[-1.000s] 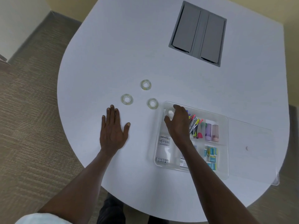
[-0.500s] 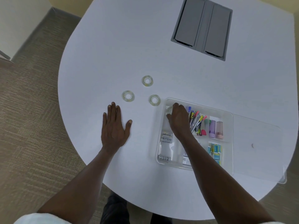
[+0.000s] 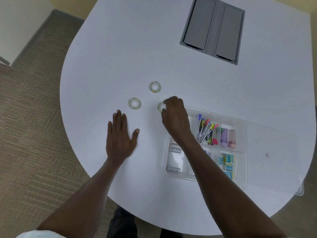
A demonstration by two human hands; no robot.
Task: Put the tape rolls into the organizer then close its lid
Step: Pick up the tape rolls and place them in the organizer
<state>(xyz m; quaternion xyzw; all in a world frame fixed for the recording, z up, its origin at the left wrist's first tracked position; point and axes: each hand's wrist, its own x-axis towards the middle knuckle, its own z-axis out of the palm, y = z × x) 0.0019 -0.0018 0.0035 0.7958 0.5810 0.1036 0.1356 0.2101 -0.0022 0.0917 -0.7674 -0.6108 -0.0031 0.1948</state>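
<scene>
Right hand [image 3: 175, 115] left organizer [image 3: 243, 152] (three rolls).

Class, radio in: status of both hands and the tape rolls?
Left hand flat on table, empty. Right hand closing on nearest tape roll. Two more rolls on table. Organizer open; path clear.

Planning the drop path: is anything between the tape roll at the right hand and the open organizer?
Nothing visible. The right hand is at the nearest tape roll, just off the organizer corner. Its lid lies open to the right.
</scene>
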